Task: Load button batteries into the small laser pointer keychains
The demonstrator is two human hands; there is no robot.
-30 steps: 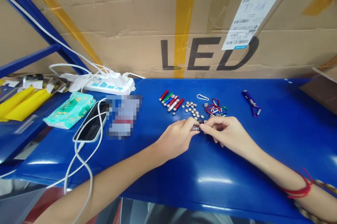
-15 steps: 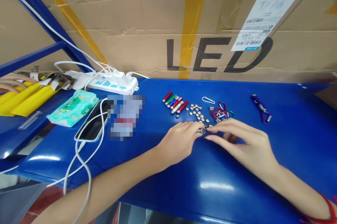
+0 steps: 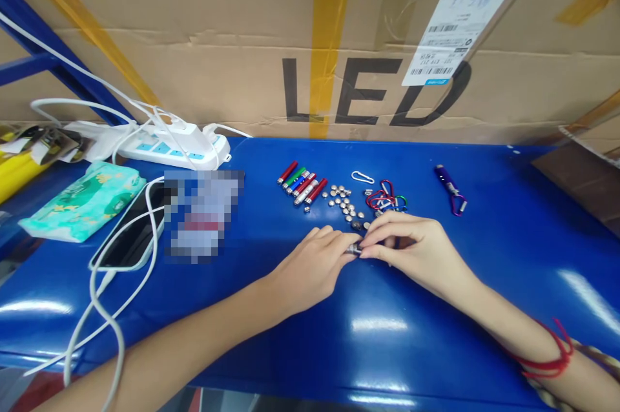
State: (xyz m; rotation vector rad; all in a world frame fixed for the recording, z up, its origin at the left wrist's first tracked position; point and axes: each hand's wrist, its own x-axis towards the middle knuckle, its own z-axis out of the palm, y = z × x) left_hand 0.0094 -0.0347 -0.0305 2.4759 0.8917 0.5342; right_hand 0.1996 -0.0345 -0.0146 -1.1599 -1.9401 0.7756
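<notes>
Two hands met just before the button cells [image 3: 343, 201], pinching one small metal piece [image 3: 355, 248] between them: left hand [image 3: 314, 263] gripping it at the fingertips, right hand [image 3: 416, 250] closed on its other end, likely for steadiness. Half a second before, right fingers splayed loose; now curled back onto the piece. Coloured tubes [image 3: 301, 183] left of the cells, carabiners [image 3: 387, 197] right.

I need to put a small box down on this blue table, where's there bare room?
Bare blue table lies right of the purple keychain light, and along the near edge in front of both hands. It is crowded behind the left hand and right hand: coloured tubes, button cells, carabiners. The phone and cable fill the left.
</notes>
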